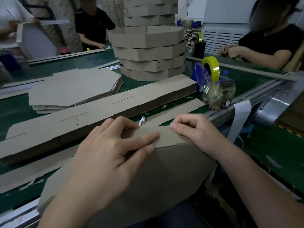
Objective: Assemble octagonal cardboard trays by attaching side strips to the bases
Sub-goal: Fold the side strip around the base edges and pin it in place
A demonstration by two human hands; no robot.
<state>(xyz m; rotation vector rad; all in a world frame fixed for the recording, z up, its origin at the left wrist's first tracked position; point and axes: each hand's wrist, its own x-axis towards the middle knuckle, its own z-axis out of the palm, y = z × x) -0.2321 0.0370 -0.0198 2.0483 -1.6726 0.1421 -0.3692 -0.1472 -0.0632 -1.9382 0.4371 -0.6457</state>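
Note:
A brown cardboard base leans against the table's near edge in front of me. Along its top edge lies a side strip, which runs away to the right. My left hand lies on the base; its forefinger is stretched flat across the strip and its thumb presses the fold line. My right hand has its fingers curled over the strip's top edge, pinching it against the base.
A long stack of flat side strips crosses the green table. Behind it lie flat octagonal bases and a tower of finished trays. A yellow tape dispenser stands right. A white earbud lies near my fingers. Other people work around the table.

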